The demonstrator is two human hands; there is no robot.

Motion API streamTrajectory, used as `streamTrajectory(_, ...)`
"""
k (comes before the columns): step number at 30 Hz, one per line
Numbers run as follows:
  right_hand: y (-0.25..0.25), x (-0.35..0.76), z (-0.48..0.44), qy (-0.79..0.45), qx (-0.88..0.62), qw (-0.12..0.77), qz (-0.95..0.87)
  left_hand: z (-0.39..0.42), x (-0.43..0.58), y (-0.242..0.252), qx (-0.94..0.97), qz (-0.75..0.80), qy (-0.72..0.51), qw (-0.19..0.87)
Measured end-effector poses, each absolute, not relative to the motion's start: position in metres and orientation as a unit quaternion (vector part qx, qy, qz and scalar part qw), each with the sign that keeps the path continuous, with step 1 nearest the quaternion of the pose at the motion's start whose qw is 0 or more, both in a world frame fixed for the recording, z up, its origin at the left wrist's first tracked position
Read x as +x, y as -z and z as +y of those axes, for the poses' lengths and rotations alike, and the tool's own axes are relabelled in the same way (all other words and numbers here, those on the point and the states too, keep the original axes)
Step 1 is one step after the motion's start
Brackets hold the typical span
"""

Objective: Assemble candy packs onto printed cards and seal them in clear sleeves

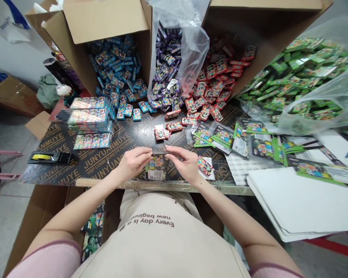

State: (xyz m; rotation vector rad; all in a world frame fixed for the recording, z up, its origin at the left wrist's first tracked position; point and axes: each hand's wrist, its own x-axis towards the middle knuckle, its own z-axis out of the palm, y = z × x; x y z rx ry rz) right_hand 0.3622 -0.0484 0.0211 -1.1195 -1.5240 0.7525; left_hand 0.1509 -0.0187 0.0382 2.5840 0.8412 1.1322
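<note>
My left hand (133, 162) and my right hand (184, 164) meet near the front edge of the dark plywood table (104, 154). Both pinch the top edge of a clear plastic bag (156, 168) holding a green printed card. A small red packet (205, 166) lies on a white slip just right of my right hand. More red packets (165, 130) lie loose behind the bag.
Open cardboard boxes at the back spill blue packets (118, 73), purple packets (166, 77) and red packets (217, 81). A plastic sack of green packets (301, 73) sits right. Filled bags are stacked at left (89, 116). A tape dispenser (50, 157) lies far left; white sheets (301, 204) lie right.
</note>
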Motion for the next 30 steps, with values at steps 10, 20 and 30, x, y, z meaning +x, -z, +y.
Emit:
streamTrajectory(10, -0.017, 0.353, -0.046, -0.618, -0.431, 0.575, -0.320, -0.014, 0.159, -0.041, 0.858, 0.293, -0.407, 0.109)
streamTrajectory(20, -0.026, 0.332, -0.052, -0.721, -0.377, 0.558, -0.162, -0.012, 0.167, -0.058, 0.707, 0.474, -0.375, 0.368)
streamTrajectory(30, -0.029, 0.332, -0.050, -0.532, -0.447, 0.612, -0.378, -0.013, 0.163, -0.062, 0.774, 0.416, -0.375, 0.295)
